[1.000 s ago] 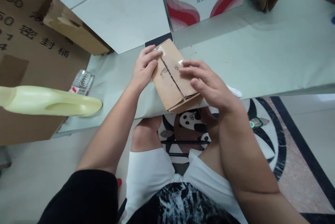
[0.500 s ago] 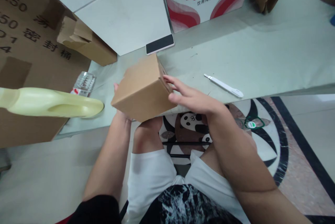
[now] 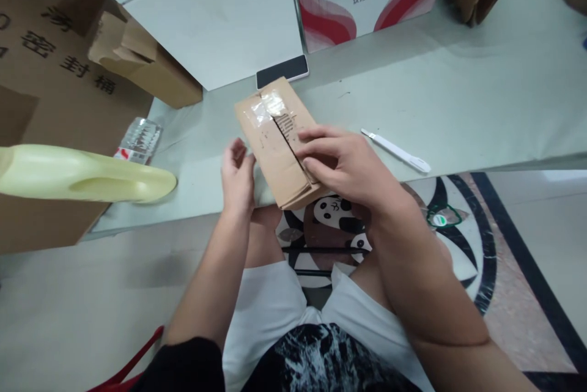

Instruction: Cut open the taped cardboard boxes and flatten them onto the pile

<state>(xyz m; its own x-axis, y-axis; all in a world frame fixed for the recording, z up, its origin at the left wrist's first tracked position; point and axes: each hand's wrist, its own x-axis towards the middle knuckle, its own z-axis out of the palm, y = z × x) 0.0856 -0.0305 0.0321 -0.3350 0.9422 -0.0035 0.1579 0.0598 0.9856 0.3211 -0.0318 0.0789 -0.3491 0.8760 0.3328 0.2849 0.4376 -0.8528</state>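
Brown cardboard box (image 3: 268, 156) lies before you, its near end at the front edge of the table (image 3: 458, 86), its far corner by the phone (image 3: 283, 69). Your right hand (image 3: 346, 162) rests half-curled on top; your left hand (image 3: 238, 178), loosely open, is just beside its left edge. Cloth spreads rightward past the scalpel-like tool (image 3: 397, 151).

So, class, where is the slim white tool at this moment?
In the head view, the slim white tool lies on the table, just to the right of the person's right hand, near the table's front edge.
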